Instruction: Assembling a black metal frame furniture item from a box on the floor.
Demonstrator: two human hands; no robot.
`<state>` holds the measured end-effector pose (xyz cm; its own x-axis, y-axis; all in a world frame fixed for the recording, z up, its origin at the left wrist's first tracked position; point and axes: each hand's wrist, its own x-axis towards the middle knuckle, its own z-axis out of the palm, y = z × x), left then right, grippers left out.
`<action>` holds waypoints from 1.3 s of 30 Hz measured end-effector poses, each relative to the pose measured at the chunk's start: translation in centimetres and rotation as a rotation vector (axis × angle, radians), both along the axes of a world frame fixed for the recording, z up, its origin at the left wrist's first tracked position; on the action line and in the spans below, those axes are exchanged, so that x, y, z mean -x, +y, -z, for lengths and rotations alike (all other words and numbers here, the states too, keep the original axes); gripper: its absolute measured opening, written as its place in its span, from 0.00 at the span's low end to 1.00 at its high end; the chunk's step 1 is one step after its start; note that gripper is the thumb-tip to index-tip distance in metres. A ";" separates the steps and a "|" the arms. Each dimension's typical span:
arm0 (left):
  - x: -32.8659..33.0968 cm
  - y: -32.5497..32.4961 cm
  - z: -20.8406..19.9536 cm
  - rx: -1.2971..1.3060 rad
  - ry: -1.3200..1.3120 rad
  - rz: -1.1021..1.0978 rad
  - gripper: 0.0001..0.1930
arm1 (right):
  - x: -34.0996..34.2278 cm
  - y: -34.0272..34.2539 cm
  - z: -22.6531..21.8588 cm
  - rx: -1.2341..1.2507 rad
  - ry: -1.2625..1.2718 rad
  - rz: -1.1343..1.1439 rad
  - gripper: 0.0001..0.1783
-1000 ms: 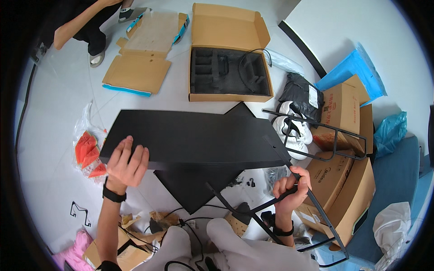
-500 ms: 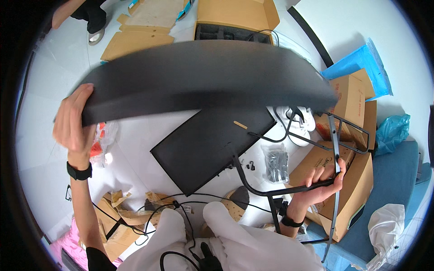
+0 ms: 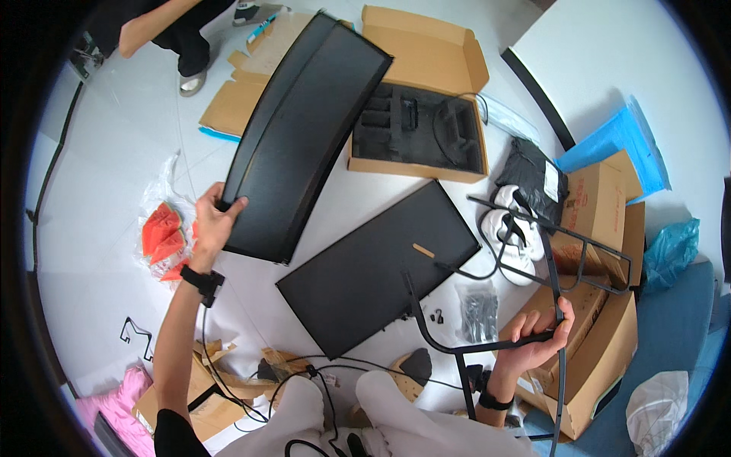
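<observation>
My left hand (image 3: 214,222) grips the near left corner of a black rectangular tray-like panel (image 3: 311,145) with a raised edge. The panel slants away from me toward the far side, overlapping the flattened cardboard. My right hand (image 3: 537,340), at the right, is closed around the bars of a black metal tube frame (image 3: 487,347), whose legs and crossbars reach over the white shoes and the boxes. Between the hands, a second black panel (image 3: 343,305) lies flat on the floor with a small tan strip (image 3: 423,250) on it. Small black fittings (image 3: 436,315) lie by its near edge.
An opened carton (image 3: 416,172) with dark foam stands beyond the panels. White shoes (image 3: 512,228), a clear bag of parts (image 3: 478,314) and cardboard boxes (image 3: 590,199) line the right. Bagged watermelon slices (image 3: 161,234) are at the left. Another person's leg (image 3: 193,52) shows far left. Cables cross near my knees.
The left-hand panel has swung from lying crosswise in front of me to a lengthwise slant at left, uncovering the foam-lined carton. My right hand still holds the frame, nearly unmoved.
</observation>
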<state>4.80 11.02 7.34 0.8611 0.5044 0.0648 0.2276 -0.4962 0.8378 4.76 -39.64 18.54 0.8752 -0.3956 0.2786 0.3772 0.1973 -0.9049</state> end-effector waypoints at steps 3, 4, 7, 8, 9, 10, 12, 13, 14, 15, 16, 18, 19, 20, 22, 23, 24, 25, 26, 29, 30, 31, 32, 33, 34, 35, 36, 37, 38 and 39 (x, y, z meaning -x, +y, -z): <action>-0.8 -0.5 3.5 0.242 -0.051 -0.124 0.11 | -0.2 0.4 0.1 -0.021 -0.014 -0.026 0.23; -1.0 -1.1 3.9 0.261 -0.056 -0.171 0.11 | -0.4 0.4 0.3 -0.024 -0.032 -0.072 0.23; -2.1 -1.7 6.0 0.296 -0.061 -0.284 0.12 | -0.6 0.7 0.7 -0.024 -0.050 -0.131 0.23; -2.5 -1.8 6.2 0.326 -0.033 -0.299 0.13 | -0.6 0.8 0.8 -0.025 -0.039 -0.128 0.23; -2.9 -2.2 6.0 0.356 -0.006 -0.316 0.13 | -0.8 0.8 0.9 -0.025 -0.028 -0.128 0.23; -3.2 -2.4 5.9 0.359 -0.013 -0.323 0.13 | -0.8 1.0 1.1 -0.018 -0.006 -0.106 0.22; -3.7 -2.6 5.8 0.356 0.033 -0.265 0.13 | -0.6 1.1 1.1 -0.020 0.040 -0.057 0.22; -3.7 -2.3 6.0 0.354 0.029 -0.276 0.13 | -0.5 1.4 1.2 -0.029 0.096 -0.003 0.23; -3.9 -2.0 6.6 0.346 0.063 -0.249 0.13 | -0.6 1.6 1.3 -0.018 0.096 -0.005 0.23; -4.2 -1.9 7.0 0.342 0.100 -0.219 0.13 | -0.6 1.8 1.2 -0.017 0.097 -0.010 0.23; -4.5 -1.8 7.4 0.334 0.109 -0.217 0.14 | -0.6 1.9 1.2 -0.017 0.099 -0.015 0.23; -4.9 -1.2 7.8 0.268 0.154 -0.204 0.14 | -0.6 2.0 1.2 -0.014 0.105 -0.016 0.24; -5.1 -1.0 7.9 0.200 0.198 -0.188 0.15 | -0.7 1.9 1.3 -0.024 0.110 -0.022 0.24; -5.3 -0.6 8.5 0.203 0.203 -0.185 0.15 | -0.8 1.9 1.5 -0.035 0.114 -0.028 0.24; -5.4 0.5 10.0 0.254 0.192 -0.167 0.16 | -0.9 2.0 1.7 -0.022 0.110 -0.048 0.24; -5.3 0.8 10.6 0.256 0.196 -0.165 0.16 | -1.0 2.1 1.8 -0.014 0.103 -0.071 0.23; -5.4 0.9 10.9 0.203 0.204 -0.140 0.17 | -1.1 2.2 1.9 0.006 0.109 -0.067 0.23; -5.4 1.0 11.3 0.149 0.212 -0.117 0.18 | -1.2 2.2 2.1 0.010 0.110 -0.065 0.23; -5.4 0.9 11.6 0.152 0.213 -0.117 0.18 | -1.2 2.3 2.3 0.007 0.111 -0.080 0.23; -5.3 0.0 11.3 -0.124 0.304 -0.062 0.23 | -1.3 2.8 2.8 0.013 0.127 -0.111 0.23; -5.1 -0.3 11.2 -0.203 0.327 -0.018 0.24 | -1.4 3.3 3.1 0.031 0.148 -0.134 0.24; -4.9 -0.6 11.3 -0.283 0.350 0.025 0.26 | -1.6 3.8 3.3 0.049 0.168 -0.158 0.25; -4.8 -0.8 11.6 -0.278 0.354 0.019 0.26 | -1.8 4.3 3.4 0.084 0.205 -0.215 0.26; -4.4 -1.0 11.5 -0.340 0.335 0.024 0.27 | -1.9 4.5 4.2 0.096 0.178 -0.351 0.23; -3.9 -1.3 11.4 -0.403 0.318 0.027 0.28 | -2.0 4.8 4.5 0.121 0.194 -0.393 0.24; -3.7 -1.2 11.3 -0.399 0.328 0.017 0.28 | -2.0 5.3 4.8 0.145 0.210 -0.437 0.25; -4.1 -1.7 9.9 -0.432 0.363 0.048 0.27 | -2.1 5.2 5.2 0.156 0.213 -0.452 0.24; -4.1 -2.1 8.5 -0.470 0.401 0.073 0.27 | -2.2 5.3 5.2 0.158 0.222 -0.466 0.24; -3.5 -2.6 7.5 -0.547 0.344 0.033 0.26 | -2.3 5.5 5.1 0.190 0.223 -0.467 0.24; -2.8 -3.4 6.2 -0.543 0.357 0.023 0.26 | -2.4 5.7 4.9 0.224 0.223 -0.464 0.24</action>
